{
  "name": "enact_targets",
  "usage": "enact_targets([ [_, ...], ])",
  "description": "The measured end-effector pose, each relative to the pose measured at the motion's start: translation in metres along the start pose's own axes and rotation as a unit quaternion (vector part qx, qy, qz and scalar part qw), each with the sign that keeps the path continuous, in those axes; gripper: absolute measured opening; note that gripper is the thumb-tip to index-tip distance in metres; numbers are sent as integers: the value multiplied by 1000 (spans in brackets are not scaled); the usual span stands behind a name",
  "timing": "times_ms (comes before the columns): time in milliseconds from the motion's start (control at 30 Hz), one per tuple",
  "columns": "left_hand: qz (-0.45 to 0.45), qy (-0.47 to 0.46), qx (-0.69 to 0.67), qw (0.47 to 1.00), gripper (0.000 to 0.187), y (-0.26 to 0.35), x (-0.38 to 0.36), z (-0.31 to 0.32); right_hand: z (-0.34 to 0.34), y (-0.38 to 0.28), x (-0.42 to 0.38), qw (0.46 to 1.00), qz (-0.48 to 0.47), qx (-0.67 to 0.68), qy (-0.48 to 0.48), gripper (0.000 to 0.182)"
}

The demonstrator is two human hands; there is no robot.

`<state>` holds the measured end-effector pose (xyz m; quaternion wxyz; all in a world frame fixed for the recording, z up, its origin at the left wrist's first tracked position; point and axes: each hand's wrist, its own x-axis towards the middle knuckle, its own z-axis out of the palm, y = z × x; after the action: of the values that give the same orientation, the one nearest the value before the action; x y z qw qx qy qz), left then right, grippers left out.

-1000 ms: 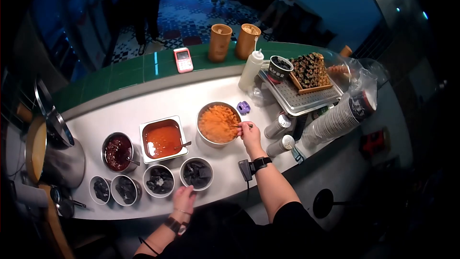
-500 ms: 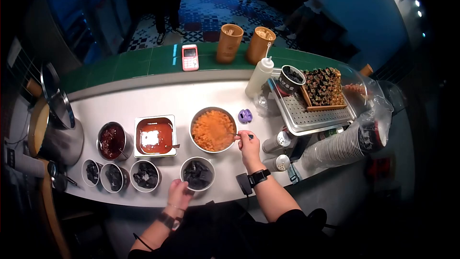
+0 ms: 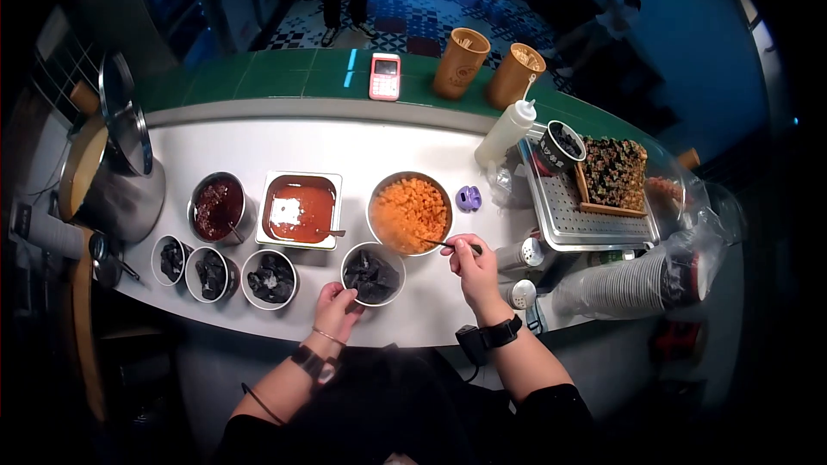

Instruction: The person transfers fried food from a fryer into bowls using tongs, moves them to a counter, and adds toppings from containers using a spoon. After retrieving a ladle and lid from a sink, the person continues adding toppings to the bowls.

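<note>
My right hand (image 3: 472, 269) is closed around the dark handle of a spoon (image 3: 439, 244). The spoon's far end is hidden in orange diced food (image 3: 422, 207), which fills a round metal bowl (image 3: 371, 228). Just below this bowl stands a white-rimmed paper cup (image 3: 401, 291) with black, chunky food (image 3: 370, 275) in it. The thumb and fingers of my left hand (image 3: 336, 308) grip that cup at its lower left side; some fingers are hidden behind it. Three similar cups with black contents, including the nearest one (image 3: 295, 294), stand in a row to the left.
A square metal pan (image 3: 336, 207) of red sauce and a pot (image 3: 245, 215) of dark red sauce stand left of the bowl. On the right are shakers (image 3: 521, 254), a squeeze bottle (image 3: 506, 132), a perforated tray (image 3: 560, 215) and stacked cups (image 3: 612, 284). A large pot (image 3: 142, 194) stands far left.
The view has shifted, so the counter appears farther right and higher. My left hand has taken firmer hold of the cup, which is now closer to the bowl. My right hand still holds the spoon.
</note>
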<state>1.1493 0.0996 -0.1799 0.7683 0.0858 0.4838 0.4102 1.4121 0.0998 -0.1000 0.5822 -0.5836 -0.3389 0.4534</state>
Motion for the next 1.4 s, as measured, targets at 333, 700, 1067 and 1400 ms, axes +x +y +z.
enact_targets([
  [333,-23,-24,14,999,26,-2,6,-4,26,-16,-37,833,-356,-383,-180,11],
  [700,-15,-30,13,999,28,-13,12,-18,0,42,35,928,-157,-335,45,18],
  [1067,-14,6,33,999,24,8,-14,-58,4,62,41,993,50,28,98,21],
  [1400,232,184,-55,954,19,46,-5,-125,-3,59,33,991,46,69,106,23],
])
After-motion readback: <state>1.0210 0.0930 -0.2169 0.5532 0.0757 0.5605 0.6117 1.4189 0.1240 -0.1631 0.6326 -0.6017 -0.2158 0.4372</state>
